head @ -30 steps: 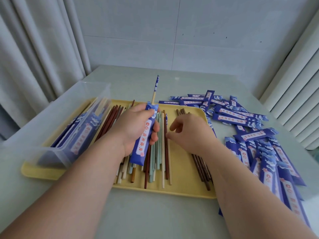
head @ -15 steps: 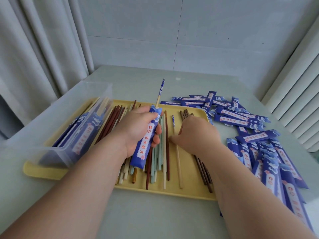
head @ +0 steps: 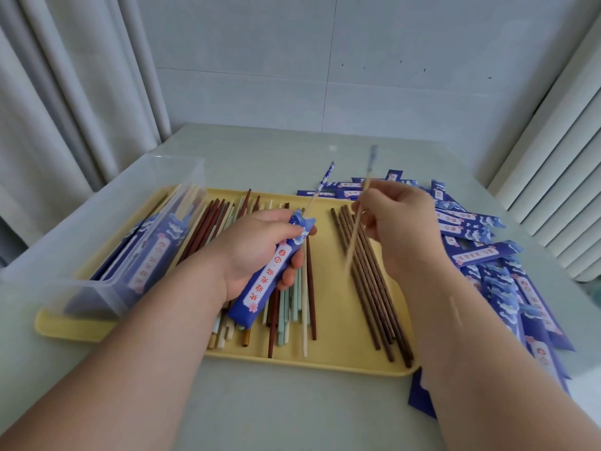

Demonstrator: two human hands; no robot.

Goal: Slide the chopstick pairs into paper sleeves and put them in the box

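The chopstick (head: 357, 219) in my right hand (head: 395, 222) is a blur — its tip pattern unreadable; my left hand (head: 257, 249) hides the tray's (head: 328, 362) middle sticks.

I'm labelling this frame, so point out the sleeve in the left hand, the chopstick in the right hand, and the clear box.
paper sleeve (head: 271, 275): head view, middle of its printed face.
loose chopstick (head: 356, 229): head view, pale shaft below the fingers.
clear box (head: 97, 222): head view, near side wall.
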